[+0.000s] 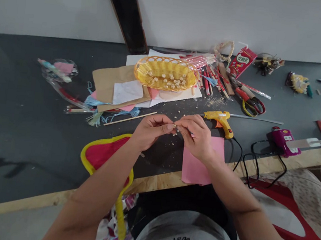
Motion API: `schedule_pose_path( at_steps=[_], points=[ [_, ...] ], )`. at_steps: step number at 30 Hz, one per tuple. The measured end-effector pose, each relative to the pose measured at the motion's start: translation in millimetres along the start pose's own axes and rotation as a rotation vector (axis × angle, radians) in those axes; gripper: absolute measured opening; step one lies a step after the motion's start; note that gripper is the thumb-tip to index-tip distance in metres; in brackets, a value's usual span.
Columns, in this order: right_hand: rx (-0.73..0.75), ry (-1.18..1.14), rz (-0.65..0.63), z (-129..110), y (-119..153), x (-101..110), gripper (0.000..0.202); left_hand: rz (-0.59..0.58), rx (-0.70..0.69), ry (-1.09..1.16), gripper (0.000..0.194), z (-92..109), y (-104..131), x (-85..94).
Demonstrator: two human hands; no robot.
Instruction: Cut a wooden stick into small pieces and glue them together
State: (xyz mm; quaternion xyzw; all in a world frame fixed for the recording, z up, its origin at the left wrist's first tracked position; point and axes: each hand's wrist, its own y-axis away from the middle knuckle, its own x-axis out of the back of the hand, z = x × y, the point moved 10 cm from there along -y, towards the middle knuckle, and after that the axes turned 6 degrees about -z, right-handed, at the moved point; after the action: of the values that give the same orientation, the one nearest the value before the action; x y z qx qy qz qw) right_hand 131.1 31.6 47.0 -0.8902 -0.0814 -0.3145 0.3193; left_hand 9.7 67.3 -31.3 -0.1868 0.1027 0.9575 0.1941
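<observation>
My left hand (154,130) and my right hand (195,133) meet over the dark table, thumbs and forefingers pinched together. Between the fingertips is a small beige piece (174,125), mostly hidden, so its kind cannot be made out. Tiny pale crumbs lie on the table around and below the fingers. Beyond the hands stands a yellow woven basket (142,70) with several knobbly beige pieces (177,84) in it. To the right of my right hand lies a yellow glue gun (216,116). Pink paper (201,166) is partly under my right wrist.
A phone (129,21) leans on the wall. Scissors (251,101), a red drink carton (242,62) and wrapped sticks (207,83) lie right of the basket. A purple device (286,142) with black cable sits at the right edge. A yellow-rimmed red shape (103,154) lies under my left forearm.
</observation>
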Motion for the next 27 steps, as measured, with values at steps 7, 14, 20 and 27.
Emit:
schedule_pose_path(
  at_steps=[7, 14, 20, 27],
  points=[
    [-0.078, -0.098, 0.017, 8.1, 1.9, -0.4, 0.016, 0.001, -0.001, -0.023, 0.028, 0.7, 0.1, -0.3],
    [-0.023, -0.029, -0.027, 3.1, 2.1, -3.8, 0.017, -0.007, -0.016, -0.059, 0.027, 0.6, -0.4, 0.2],
    [-0.02, 0.013, -0.036, 5.2, 3.6, -6.6, 0.019, 0.002, -0.018, -0.1, 0.029, 0.5, -0.3, 2.1],
    [-0.045, -0.08, 0.022, 7.5, 3.4, 0.5, 0.017, 0.006, 0.015, -0.03, 0.03, -1.5, -1.1, 1.9]
  ],
)
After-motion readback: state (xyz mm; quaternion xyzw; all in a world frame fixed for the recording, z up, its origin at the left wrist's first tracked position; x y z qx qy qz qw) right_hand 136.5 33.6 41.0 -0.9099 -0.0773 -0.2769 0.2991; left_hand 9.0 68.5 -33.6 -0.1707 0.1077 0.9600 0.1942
